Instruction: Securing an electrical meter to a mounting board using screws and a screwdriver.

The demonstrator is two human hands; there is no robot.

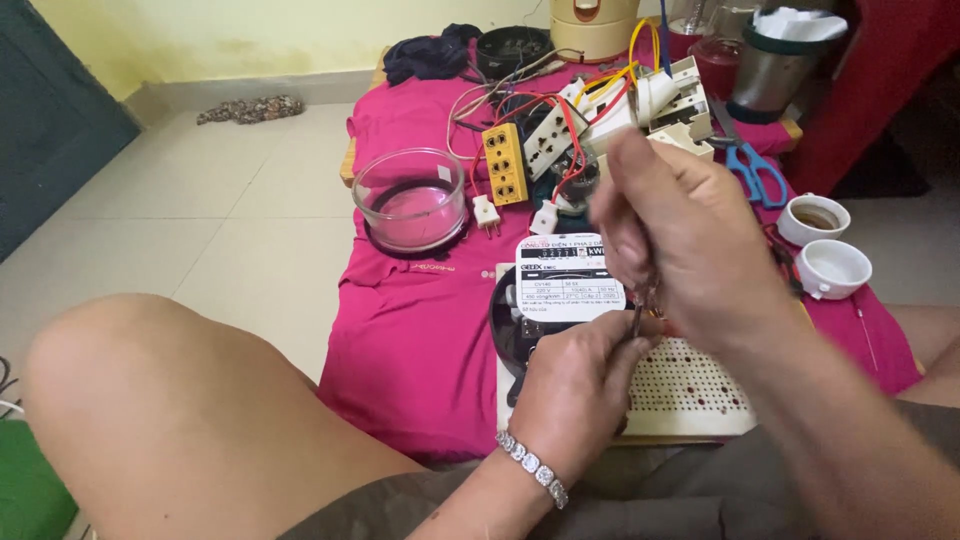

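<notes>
The left hand (pixel 575 385), a silver bracelet (pixel 532 468) at its wrist, pinches a thin metal piece (pixel 637 318) between closed fingertips, just above a black electric meter (pixel 512 325) with a white rectangular label (pixel 568 275) printed in black under a red line. The right hand (pixel 675 235) is blurred, its fingers curled narrow over the same spot; whether they grip anything I cannot tell. The meter rests on a cream perforated board (pixel 690 395) on a pink cloth (pixel 415 330), near a yellow socket strip (pixel 504 163) and a glass bowl (pixel 410 198)
</notes>
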